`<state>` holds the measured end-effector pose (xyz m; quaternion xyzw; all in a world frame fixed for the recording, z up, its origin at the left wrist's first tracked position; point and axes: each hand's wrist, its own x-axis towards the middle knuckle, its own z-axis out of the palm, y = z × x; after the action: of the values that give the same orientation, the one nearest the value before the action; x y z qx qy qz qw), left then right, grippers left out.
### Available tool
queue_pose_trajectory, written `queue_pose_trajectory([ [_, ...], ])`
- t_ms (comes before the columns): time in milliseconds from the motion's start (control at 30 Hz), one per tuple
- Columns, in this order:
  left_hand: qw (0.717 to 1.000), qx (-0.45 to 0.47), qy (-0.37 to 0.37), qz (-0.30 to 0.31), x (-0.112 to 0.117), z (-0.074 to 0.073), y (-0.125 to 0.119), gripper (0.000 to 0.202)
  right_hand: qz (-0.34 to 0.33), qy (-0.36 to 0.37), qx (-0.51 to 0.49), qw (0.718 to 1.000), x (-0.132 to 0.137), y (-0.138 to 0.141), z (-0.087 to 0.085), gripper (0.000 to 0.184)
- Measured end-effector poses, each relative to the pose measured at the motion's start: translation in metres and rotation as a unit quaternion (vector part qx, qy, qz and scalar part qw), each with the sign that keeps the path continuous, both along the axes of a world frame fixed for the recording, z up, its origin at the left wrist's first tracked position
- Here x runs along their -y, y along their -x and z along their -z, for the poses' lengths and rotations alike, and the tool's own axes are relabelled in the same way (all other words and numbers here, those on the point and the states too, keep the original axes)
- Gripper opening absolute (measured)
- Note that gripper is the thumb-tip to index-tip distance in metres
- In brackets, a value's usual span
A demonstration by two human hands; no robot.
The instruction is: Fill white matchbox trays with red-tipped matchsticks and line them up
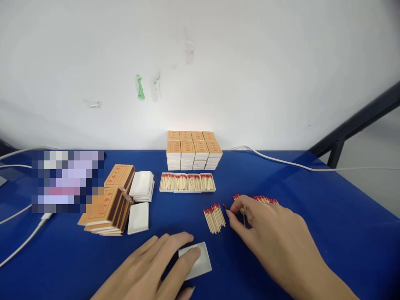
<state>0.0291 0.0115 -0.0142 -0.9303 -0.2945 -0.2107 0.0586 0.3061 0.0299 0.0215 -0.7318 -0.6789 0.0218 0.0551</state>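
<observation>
With fingers spread, my left hand (156, 266) rests one fingertip inside a bare white matchbox tray (203, 260) near the front of the table. Another fingertip lies by the tray's far left corner. My right hand (268, 233) is closed in a pinch, thumb and forefinger together on a single match (224, 206) whose dark red head points up and left. A small loose pile of matches (214, 218) lies just left of those fingertips. More red-headed matches (265, 200) show behind the right hand, which partly covers them.
Four-wide stacked matchboxes (193, 148) stand against the wall, with several filled trays (187, 183) in front. Orange matchbox sleeves (108, 204) and white trays (141, 186) are at left. A blurred-out object (67, 181) and white cables (275, 160) lie on the blue table (337, 233).
</observation>
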Motion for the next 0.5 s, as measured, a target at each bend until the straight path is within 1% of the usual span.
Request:
queue_pose_trajectory([
  [133,1.0,0.008,-0.007,0.005,0.0,-0.002,-0.001,0.037,-0.005,0.018,-0.055,0.998,-0.004,0.005,-0.007,0.025],
  [167,1.0,0.007,-0.007,0.003,0.0,-0.003,-0.001,0.037,0.003,0.021,-0.064,0.998,-0.005,0.004,-0.009,0.027],
  [233,1.0,0.002,-0.008,0.002,0.0,-0.004,-0.001,0.038,0.04,0.015,-0.066,0.997,-0.007,0.0,-0.013,0.03],
  [333,1.0,-0.006,-0.01,0.003,0.0,-0.004,-0.001,0.039,0.092,0.004,-0.033,0.995,-0.008,-0.006,-0.016,0.025],
  [500,1.0,-0.002,-0.004,0.001,0.001,-0.002,0.0,0.04,0.089,0.052,0.048,0.994,-0.007,-0.005,-0.014,0.019],
])
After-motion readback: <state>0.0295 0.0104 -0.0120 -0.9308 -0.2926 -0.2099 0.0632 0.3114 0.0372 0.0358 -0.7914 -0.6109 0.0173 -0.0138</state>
